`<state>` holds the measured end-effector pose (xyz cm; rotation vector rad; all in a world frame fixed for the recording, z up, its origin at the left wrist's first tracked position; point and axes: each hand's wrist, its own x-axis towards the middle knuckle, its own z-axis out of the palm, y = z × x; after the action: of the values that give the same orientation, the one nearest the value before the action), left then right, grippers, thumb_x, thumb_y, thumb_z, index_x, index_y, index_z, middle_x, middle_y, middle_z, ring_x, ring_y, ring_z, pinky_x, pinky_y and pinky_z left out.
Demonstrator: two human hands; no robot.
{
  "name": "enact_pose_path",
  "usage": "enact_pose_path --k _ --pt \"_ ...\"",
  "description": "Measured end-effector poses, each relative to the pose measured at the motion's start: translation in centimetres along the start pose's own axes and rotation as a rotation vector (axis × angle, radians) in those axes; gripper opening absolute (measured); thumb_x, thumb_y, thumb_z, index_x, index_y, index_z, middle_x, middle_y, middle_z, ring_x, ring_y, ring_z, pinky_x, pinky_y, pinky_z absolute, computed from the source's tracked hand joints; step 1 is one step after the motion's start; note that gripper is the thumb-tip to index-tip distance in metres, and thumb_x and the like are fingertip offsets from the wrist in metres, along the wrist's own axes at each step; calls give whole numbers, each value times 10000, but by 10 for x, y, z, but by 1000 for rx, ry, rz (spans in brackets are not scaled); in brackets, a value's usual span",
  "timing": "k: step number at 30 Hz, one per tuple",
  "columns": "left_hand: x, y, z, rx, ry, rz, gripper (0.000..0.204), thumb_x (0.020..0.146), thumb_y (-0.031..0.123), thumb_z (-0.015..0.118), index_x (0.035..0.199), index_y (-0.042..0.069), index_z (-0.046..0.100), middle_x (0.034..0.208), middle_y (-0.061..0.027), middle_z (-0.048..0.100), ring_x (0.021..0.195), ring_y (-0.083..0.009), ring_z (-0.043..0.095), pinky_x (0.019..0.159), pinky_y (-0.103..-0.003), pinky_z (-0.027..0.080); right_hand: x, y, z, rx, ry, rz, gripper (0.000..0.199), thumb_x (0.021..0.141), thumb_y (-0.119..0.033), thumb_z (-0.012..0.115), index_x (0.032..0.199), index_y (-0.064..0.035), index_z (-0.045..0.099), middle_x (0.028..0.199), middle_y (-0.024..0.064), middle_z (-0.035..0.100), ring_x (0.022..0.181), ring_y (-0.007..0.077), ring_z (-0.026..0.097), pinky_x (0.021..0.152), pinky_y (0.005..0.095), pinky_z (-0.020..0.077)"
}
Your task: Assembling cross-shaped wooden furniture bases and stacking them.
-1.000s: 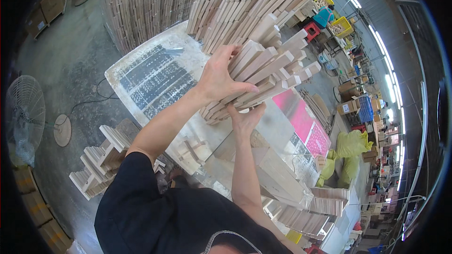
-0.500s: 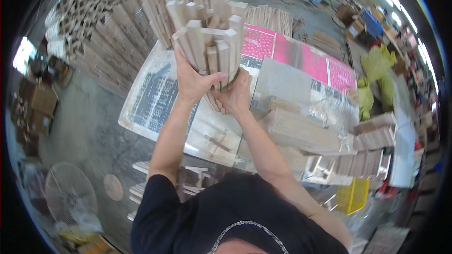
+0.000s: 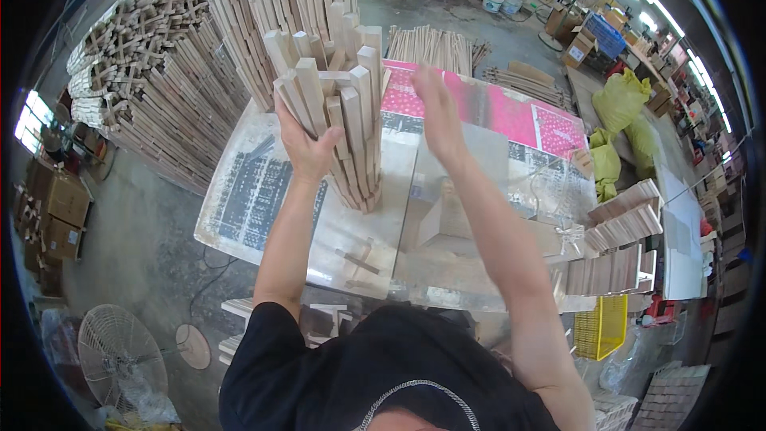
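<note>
Pale wooden slats (image 3: 343, 112) were held upright as a bundle, their lower ends resting on the worktable (image 3: 263, 231) near its middle and their upper ends fanning apart. The left hand (image 3: 307, 148) was wrapped around the bundle's left side, thumb across the front, fingers closed on the wood. The right hand (image 3: 435, 112) was raised just right of the bundle, fingers loosely spread and holding nothing; a narrow gap was seen between it and the slats.

The table's top was covered with a clear, reflective sheet, with a grey printed panel (image 3: 255, 187) at the left and a pink dotted sheet (image 3: 511, 116) at the far right. The left table edge ran close to the concrete floor (image 3: 152, 247), where open room was left between the table and a sloping stack of timber strips (image 3: 159, 88). Behind the bundle, a tall pile of long strips (image 3: 263, 16) stood against the far edge, leaving little room there. On the near part of the top a small wooden cross piece (image 3: 361, 255) lay flat, well apart from the bundle. At the right edge, stacked short boards (image 3: 622, 247) crowded the corner, with a yellow crate (image 3: 602, 327) below. A standing fan (image 3: 120, 355) was seen on the floor at near left, and yellow sacks (image 3: 622, 100) at far right.
</note>
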<state>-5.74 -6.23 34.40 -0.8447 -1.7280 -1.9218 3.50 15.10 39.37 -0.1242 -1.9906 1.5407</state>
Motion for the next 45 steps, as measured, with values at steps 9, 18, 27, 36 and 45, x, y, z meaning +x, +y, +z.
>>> enact_pose_path --k 9,18,27,36,45 --pt "-14 -62 0 146 189 10 857 949 361 716 1520 -112 287 1456 -294 477 1309 -375 517 1106 -450 410 30 54 105 63 61 69 565 1109 -388 293 1479 12 446 1398 282 575 1327 387 528 1139 431 357" --pt "-3 -43 16 195 34 -25 853 971 442 673 1531 -78 294 1479 -281 461 1315 -365 514 1083 -452 434 40 53 71 135 133 48 684 1100 -519 291 1360 56 556 1298 209 654 1227 284 568 1086 367 389" --pt "44 -49 -6 71 -6 49 766 992 302 649 1568 -46 283 1564 -227 384 1405 -329 428 1159 -419 346 57 24 76 365 -29 42 754 1088 -584 272 1356 55 570 1289 217 663 1221 289 586 1061 376 414" --pt "38 -34 -6 101 66 224 788 1015 369 634 1580 -33 260 1573 -253 355 1418 -340 416 1153 -429 363 62 17 57 203 -70 59 750 1077 -595 255 1285 13 642 1275 277 657 1216 407 596 1075 403 412" --pt "-9 -59 -29 -2 31 185 730 1070 312 527 1596 -41 166 1581 -258 355 1447 -376 400 1173 -467 356 -19 -110 -96 -303 -326 -25 714 1046 -612 356 1162 -6 716 1128 254 702 1129 410 636 969 442 492"
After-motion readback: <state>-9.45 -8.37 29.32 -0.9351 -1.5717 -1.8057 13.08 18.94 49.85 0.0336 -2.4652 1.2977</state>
